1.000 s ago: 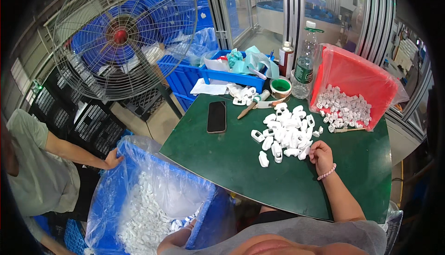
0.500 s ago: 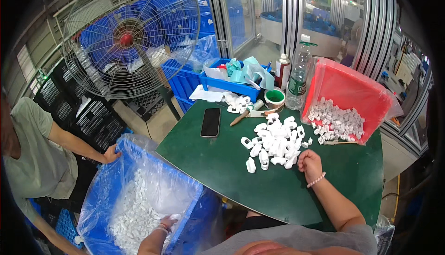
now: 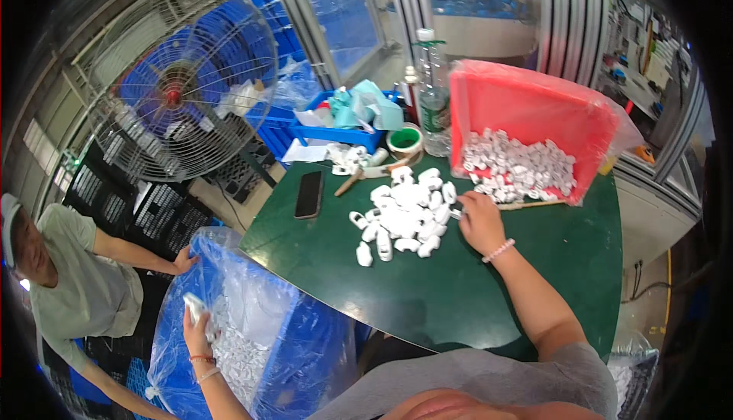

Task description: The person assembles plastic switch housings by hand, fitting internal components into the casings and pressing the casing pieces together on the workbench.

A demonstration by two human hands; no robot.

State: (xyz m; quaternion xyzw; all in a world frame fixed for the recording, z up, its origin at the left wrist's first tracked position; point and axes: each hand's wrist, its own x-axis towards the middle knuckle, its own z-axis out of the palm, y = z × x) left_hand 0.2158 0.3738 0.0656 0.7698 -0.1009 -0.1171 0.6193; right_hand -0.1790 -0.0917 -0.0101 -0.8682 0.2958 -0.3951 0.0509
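Observation:
My left hand [image 3: 196, 337] is raised over the blue bin [image 3: 286, 344], its fingers closed around white plastic parts [image 3: 197, 308]; how many is hidden. Loose white parts [image 3: 243, 366] fill the bin's clear plastic liner below it. On the green table [image 3: 321, 267], my right hand [image 3: 482, 225] has its fingertips drawn together at the right edge of a heap of white plastic housings [image 3: 405, 214]. What lies between those fingertips is mostly covered. Just beyond that hand, small white pieces [image 3: 523, 168] lie in a tilted red tray [image 3: 534, 103] wrapped in clear plastic.
A phone [image 3: 309, 195], a brown-handled tool [image 3: 351, 182], a green-lined tape roll [image 3: 405, 139] and a plastic bottle [image 3: 434, 107] stand or lie along the table's far side. A co-worker [image 3: 88, 267] grips the bin's liner at left. Behind is a large fan [image 3: 174, 95].
My left hand has come up out of the bin with white parts in it. My right hand has moved forward to the heap's right edge. The view has shifted.

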